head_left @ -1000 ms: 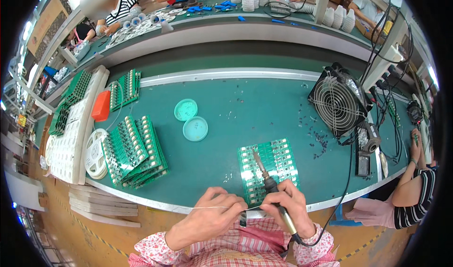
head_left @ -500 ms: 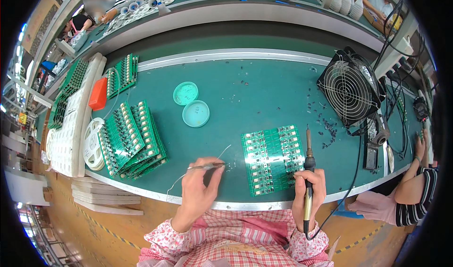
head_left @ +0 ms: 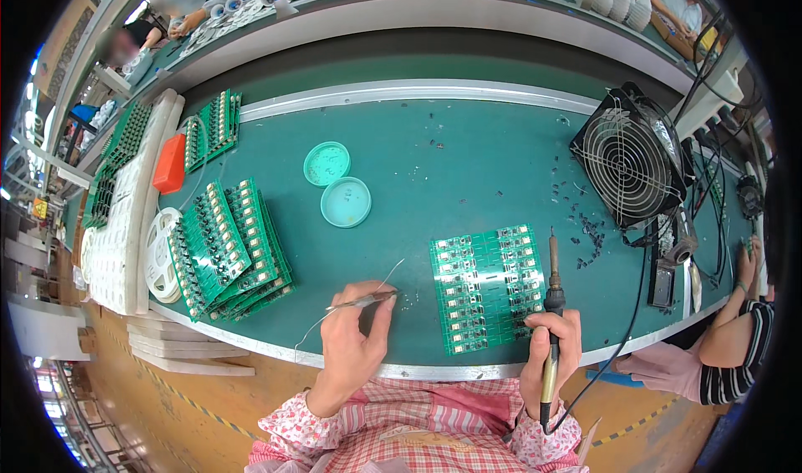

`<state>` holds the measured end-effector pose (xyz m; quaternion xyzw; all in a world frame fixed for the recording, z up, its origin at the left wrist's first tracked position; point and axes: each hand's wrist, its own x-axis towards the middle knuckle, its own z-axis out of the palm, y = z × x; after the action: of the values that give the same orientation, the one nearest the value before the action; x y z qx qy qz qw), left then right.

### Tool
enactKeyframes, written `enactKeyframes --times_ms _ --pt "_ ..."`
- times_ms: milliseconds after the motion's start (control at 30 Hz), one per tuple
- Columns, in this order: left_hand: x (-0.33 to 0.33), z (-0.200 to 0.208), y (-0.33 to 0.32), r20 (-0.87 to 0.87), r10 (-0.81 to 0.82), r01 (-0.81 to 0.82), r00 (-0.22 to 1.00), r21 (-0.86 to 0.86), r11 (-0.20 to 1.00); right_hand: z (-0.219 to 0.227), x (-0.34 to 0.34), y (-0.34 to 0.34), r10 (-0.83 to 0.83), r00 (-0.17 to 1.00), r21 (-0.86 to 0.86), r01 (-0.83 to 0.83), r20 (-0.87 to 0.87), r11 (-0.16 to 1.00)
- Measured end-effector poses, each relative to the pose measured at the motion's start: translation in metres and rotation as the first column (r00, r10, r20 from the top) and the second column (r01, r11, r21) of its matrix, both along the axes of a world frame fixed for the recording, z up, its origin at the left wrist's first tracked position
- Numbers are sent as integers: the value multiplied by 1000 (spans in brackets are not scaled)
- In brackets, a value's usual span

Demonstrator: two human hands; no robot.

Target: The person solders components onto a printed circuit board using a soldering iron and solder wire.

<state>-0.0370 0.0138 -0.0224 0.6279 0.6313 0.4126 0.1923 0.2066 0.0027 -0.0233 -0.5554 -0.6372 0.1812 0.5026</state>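
Near the front edge of the bench, my left hand (head_left: 352, 335) pinches slim metal tweezers (head_left: 365, 300), their tip pointing right. A thin strand of solder wire (head_left: 310, 328) also runs through that hand, one end rising past the fingers. Just right of the tip lie tiny pale parts (head_left: 408, 298). My right hand (head_left: 553, 356) is wrapped round a soldering iron (head_left: 555, 296), tip pointing away from me, beside the right edge of a green circuit board panel (head_left: 487, 293). The panel lies flat, with rows of white and dark components along both sides.
Stacked circuit boards (head_left: 221, 251) stand at left, beside a white reel (head_left: 164, 254) and a red box (head_left: 170, 164). Two round turquoise dishes (head_left: 345, 202) sit mid-bench. A black fan (head_left: 625, 160) stands right, near scattered dark bits (head_left: 590, 237). The iron's cord (head_left: 631, 322) trails right.
The whole view has shifted slightly. My left hand's tweezers tilt a little more, and both hands keep their hold. The circuit board panel stays in place on the bench.
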Motion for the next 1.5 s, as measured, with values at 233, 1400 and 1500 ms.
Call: enactKeyframes --times_ms 233,1400,1500 --pt "-2 2 -1 -48 -61 61 997 6 998 -3 0 1 6 1000 28 -6 8 1000" --pt "30 2 29 58 -164 164 985 19 986 -14 1 -6 -28 983 10 30 -181 999" --pt "30 4 24 44 -170 170 984 -2 985 -11 0 -5 -6 982 15 10 -191 1000"
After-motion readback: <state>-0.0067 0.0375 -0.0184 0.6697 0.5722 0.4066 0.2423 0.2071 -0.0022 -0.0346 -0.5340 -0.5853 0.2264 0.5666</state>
